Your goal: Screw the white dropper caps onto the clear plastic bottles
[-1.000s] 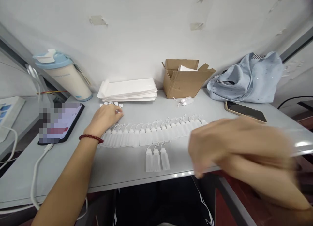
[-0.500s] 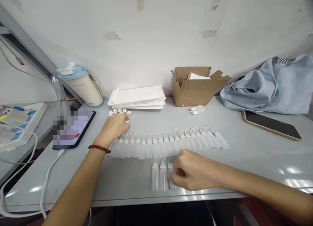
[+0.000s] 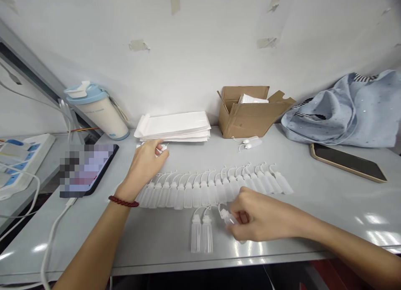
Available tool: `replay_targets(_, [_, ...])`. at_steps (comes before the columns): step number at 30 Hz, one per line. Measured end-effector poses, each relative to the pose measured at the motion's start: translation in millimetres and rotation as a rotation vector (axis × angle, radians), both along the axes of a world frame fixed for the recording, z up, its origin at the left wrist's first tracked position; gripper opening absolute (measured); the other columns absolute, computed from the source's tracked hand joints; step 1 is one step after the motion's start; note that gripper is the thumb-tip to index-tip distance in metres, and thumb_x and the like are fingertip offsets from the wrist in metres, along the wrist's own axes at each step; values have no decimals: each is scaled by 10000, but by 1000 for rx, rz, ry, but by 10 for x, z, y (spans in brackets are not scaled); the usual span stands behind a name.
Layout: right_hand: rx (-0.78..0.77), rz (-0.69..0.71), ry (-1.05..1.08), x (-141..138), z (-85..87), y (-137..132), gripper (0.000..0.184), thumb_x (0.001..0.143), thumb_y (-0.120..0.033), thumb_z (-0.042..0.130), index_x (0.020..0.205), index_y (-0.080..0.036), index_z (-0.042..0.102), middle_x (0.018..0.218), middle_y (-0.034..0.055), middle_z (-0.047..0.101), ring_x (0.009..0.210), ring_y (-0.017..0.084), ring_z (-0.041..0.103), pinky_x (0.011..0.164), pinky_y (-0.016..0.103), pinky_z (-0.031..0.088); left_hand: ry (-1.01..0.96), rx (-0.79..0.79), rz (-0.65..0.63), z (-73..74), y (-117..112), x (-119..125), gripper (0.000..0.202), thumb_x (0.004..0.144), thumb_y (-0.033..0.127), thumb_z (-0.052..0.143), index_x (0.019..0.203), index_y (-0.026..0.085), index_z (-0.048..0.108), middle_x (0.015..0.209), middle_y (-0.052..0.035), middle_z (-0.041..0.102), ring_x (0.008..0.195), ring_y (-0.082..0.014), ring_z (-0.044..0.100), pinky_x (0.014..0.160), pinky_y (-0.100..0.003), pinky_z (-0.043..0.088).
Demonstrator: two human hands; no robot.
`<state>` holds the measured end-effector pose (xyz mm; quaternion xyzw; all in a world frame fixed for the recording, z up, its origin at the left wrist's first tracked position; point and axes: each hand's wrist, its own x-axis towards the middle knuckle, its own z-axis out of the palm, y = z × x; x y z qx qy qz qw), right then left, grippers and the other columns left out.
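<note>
Landmark for all positions: the row of bottles [image 3: 197,194], small translucent units set side by side across the grey table [image 3: 156,235], their strapped caps pointing toward the wall.

Right hand [image 3: 257,214]: on the near side of the row, toward its right half. Thumb and fingers are closed in a pinch on a held bottle [image 3: 228,217], which is tilted, its neck and cap strap angled to the left. The hand covers much of its body. Two loose bottles [image 3: 201,235] lie parallel on the near side of the row, just left of the held one.

Left hand [image 3: 147,162]: beyond the left end of the row, on the wall side, fingers curled. A small white piece [image 3: 163,148] shows between thumb and forefinger — whether it is pinched or lies behind them, cannot tell. A braided red bracelet [image 3: 123,202] is on that wrist.

Behind the row, wall side: a stack of white envelopes [image 3: 173,125], an opened cardboard box [image 3: 244,118] and a pair of bottles [image 3: 252,142] just before the box. Right of the row: a dark-screened phone [image 3: 347,162] with a pale blue cloth bag [image 3: 341,110] behind. Left of the row: a lit phone [image 3: 108,158] on a white cable [image 3: 50,240], with a blue-lidded tumbler [image 3: 102,114] farther back.
</note>
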<state>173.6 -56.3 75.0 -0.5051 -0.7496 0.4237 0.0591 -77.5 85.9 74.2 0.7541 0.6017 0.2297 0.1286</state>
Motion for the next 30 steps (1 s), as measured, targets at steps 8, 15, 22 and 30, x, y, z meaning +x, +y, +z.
replay_targets(8, [11, -179, 318, 139, 153, 174, 321, 815, -280, 555, 524, -168, 478, 430, -33, 510, 401, 85, 525, 406, 193, 318, -740, -501, -179, 77, -296, 241, 333, 742, 396, 685, 1010, 198, 676, 993, -38, 661, 849, -170, 573, 815, -307, 444])
replay_targets(15, [36, -313, 580, 138, 26, 257, 232, 836, -357, 584, 759, -144, 632, 565, 19, 630, 490, 120, 585, 451, 216, 439, -1086, -914, -369, 102, -554, 490, 194, 745, 303, 748, 886, 181, 699, 872, -12, 640, 858, -129, 561, 846, -259, 416])
replay_targets(22, [135, -249, 581, 86, 40, 200, 182, 863, -303, 583, 799, -151, 661, 669, -2, 588, 578, 96, 559, 546, 223, 414, -1240, -948, -357, 13, -651, 577, 151, 769, 257, 744, 889, 184, 687, 935, -14, 673, 879, -121, 579, 870, -260, 402])
replay_targets(30, [15, -260, 632, 81, -19, 235, 290, 914, -381, 519, 817, -146, 659, 688, 6, 565, 569, 93, 522, 534, 232, 391, -1180, -817, -431, 56, -715, 616, 77, 779, 200, 712, 849, 175, 692, 892, -8, 678, 868, -124, 596, 837, -248, 446])
